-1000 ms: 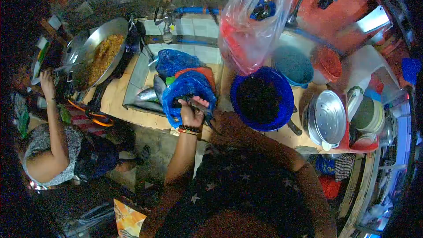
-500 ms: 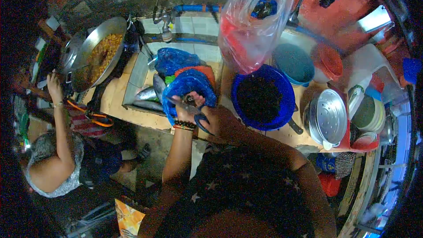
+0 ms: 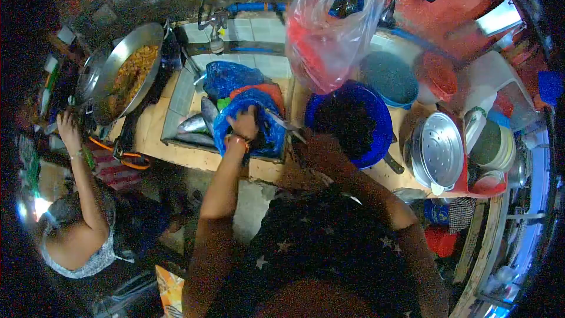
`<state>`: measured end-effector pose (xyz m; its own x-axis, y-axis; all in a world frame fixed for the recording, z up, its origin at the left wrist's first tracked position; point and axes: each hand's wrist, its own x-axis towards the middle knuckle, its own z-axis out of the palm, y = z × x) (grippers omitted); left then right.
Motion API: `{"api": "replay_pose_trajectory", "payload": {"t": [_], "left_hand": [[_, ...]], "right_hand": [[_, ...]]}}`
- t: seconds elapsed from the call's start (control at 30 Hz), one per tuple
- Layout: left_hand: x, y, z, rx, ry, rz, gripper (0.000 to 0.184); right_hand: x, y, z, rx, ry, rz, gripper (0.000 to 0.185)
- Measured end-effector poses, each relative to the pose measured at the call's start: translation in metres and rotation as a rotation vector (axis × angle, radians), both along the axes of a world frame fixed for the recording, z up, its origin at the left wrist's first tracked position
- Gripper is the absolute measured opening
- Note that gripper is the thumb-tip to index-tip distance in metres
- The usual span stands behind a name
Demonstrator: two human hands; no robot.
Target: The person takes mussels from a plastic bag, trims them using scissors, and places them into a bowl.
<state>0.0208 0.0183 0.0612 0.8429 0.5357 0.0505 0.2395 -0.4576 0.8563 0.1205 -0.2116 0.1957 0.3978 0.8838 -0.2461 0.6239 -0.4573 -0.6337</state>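
Note:
My left hand (image 3: 244,125) reaches over the mouth of a blue plastic bag (image 3: 220,135) in the tiled sink. Its fingers look apart and no item shows in them, though the fingertips are partly lost against the bag. My right hand (image 3: 307,148), dark and somewhat blurred, is closed around scissors (image 3: 281,121) between the bag and a blue basin. Their blades point up and left over the bag's edge. Beside the bag lie silvery fish (image 3: 193,125). Another blue bag (image 3: 232,79) and something orange (image 3: 273,92) rest behind it.
The blue basin (image 3: 385,109) holds dark contents, with a knife handle (image 3: 393,164) beside it. A clear plastic bag (image 3: 329,35) hangs above. Metal strainer (image 3: 440,147) is at right. On the left, a person (image 3: 82,224) reaches toward a large wok (image 3: 118,62) of food.
My left hand has turned over from palm up, holding a small dark piece, and moved down to the bag. My right hand with the scissors has shifted right and up, away from it.

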Motion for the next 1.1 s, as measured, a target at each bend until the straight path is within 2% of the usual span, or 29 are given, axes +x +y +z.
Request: {"api": "replay_pose_trajectory", "payload": {"t": [0.13, 0.17, 0.23, 0.27, 0.33, 0.4, 0.43, 0.5, 0.53, 0.6, 0.63, 0.7, 0.73, 0.77, 0.8, 0.87, 0.93, 1.0, 1.1], "left_hand": [[0.012, 0.04, -0.01, 0.885, 0.284, 0.264, 0.038], [0.017, 0.043, -0.002, 0.885, 0.29, 0.259, 0.038], [0.031, 0.038, 0.047, 0.296, 0.145, 0.112, 0.032], [0.044, 0.051, 0.03, 0.331, -0.056, -0.063, 0.026], [0.061, -0.011, 0.127, -0.176, 0.228, -0.168, 0.033], [0.078, -0.045, 0.147, -0.343, -0.024, -0.331, 0.043], [0.077, -0.047, 0.158, -0.345, -0.022, -0.328, 0.043], [0.077, -0.05, 0.177, -0.368, -0.058, -0.429, 0.049], [0.071, -0.041, 0.18, -0.293, -0.036, -0.362, 0.046], [0.055, -0.002, 0.152, -0.323, 0.186, -0.259, 0.033], [0.044, 0.023, 0.117, -0.356, 0.289, -0.265, 0.028], [0.016, 0.068, 0.035, -0.427, 0.501, -0.367, 0.022], [0.011, 0.144, -0.113, 0.297, 0.424, -1.011, 0.024], [-0.001, 0.089, -0.076, 1.012, 0.137, -0.536, 0.02], [-0.016, 0.071, -0.076, 0.9, 0.142, -0.33, 0.02], [-0.025, 0.063, -0.083, 0.52, 0.224, -0.209, 0.02], [-0.023, 0.054, -0.077, 0.369, 0.244, -0.095, 0.019], [-0.014, 0.048, -0.073, 0.274, 0.259, -0.025, 0.019], [0.007, 0.036, -0.067, 0.168, 0.299, 0.005, 0.019]], "right_hand": [[0.01, -0.02, -0.004, -0.02, -0.184, 0.068, 0.029], [0.011, -0.026, -0.013, 0.0, -0.278, 0.108, 0.03], [0.01, -0.031, -0.025, 0.018, -0.369, 0.148, 0.032], [0.008, -0.03, -0.029, -0.075, -0.357, 0.145, 0.033], [0.004, -0.026, -0.041, -0.171, -0.341, 0.143, 0.035], [0.001, -0.02, -0.058, -0.258, -0.25, 0.119, 0.037], [0.001, -0.019, -0.068, -0.259, -0.247, 0.123, 0.037], [0.002, -0.018, -0.088, -0.003, -0.045, 0.152, 0.043], [0.004, -0.017, -0.098, -0.001, -0.04, 0.153, 0.043], [0.007, -0.013, -0.109, -0.048, 0.745, -0.005, 0.047], [0.005, -0.011, -0.108, -0.043, 0.75, -0.004, 0.047], [-0.002, -0.005, -0.093, -0.093, 1.188, -0.234, 0.045], [-0.004, -0.004, -0.087, -0.095, 1.191, -0.229, 0.045], [-0.004, -0.004, -0.082, -0.099, 1.082, -0.103, 0.043], [-0.004, -0.004, -0.081, -0.102, 0.968, 0.02, 0.041], [-0.005, -0.002, -0.104, -0.095, 1.008, 0.077, 0.039], [-0.011, -0.007, -0.132, -0.091, 1.09, 0.09, 0.038], [-0.015, -0.003, -0.16, -0.087, 1.273, 0.051, 0.036], [-0.024, -0.013, -0.194, -0.055, 1.695, -0.035, 0.034]]}}
